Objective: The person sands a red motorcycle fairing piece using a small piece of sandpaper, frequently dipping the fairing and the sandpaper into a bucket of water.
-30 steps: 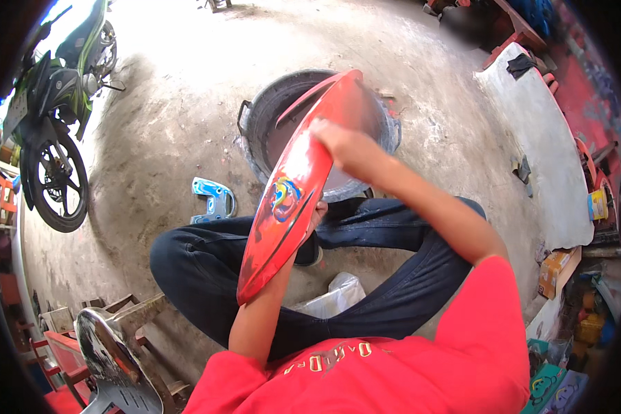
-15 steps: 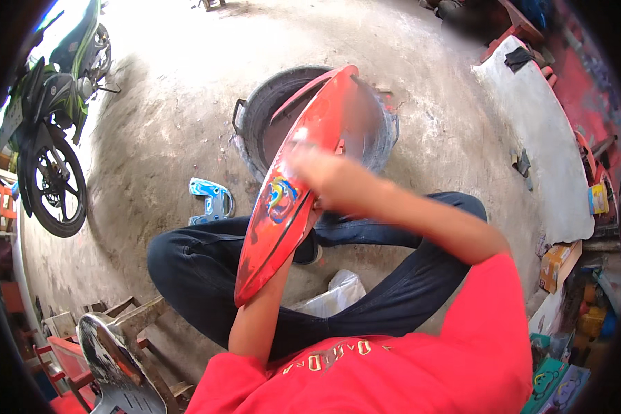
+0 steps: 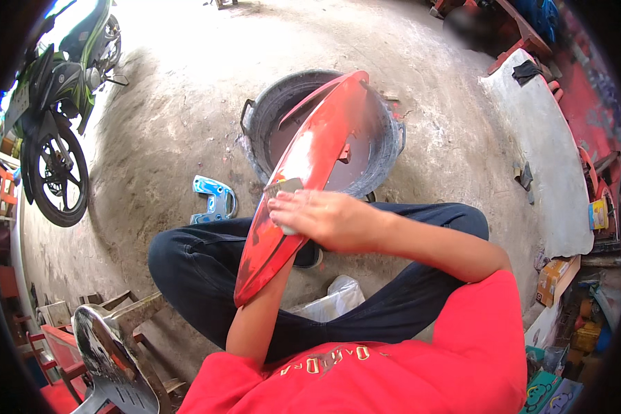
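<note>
A long, glossy red motorcycle body panel (image 3: pixel 310 155) slants across my lap, its far end over the tub. My right hand (image 3: pixel 324 215) presses on its lower half, fingers closed over a greyish-brown piece of sandpaper (image 3: pixel 288 185). Something small and pale shows under the fingertips. Dull, scuffed patches mark the panel around the hand. My left forearm (image 3: pixel 259 321) runs beneath the panel's near end; the left hand is hidden behind it, so its fingers cannot be seen.
Ahead stands a dark round tub (image 3: pixel 255 141) with murky water. A blue-and-white plastic part (image 3: pixel 217 200) lies on the concrete floor left of it. A motorcycle (image 3: pixel 55 145) is at far left, a scuffed chair (image 3: pixel 117 359) near left, a grey slab (image 3: pixel 548 165) at right.
My right hand has slid down the panel toward me and slowed from a blur. It now covers the colourful decal, and the sandpaper shows above its fingers.
</note>
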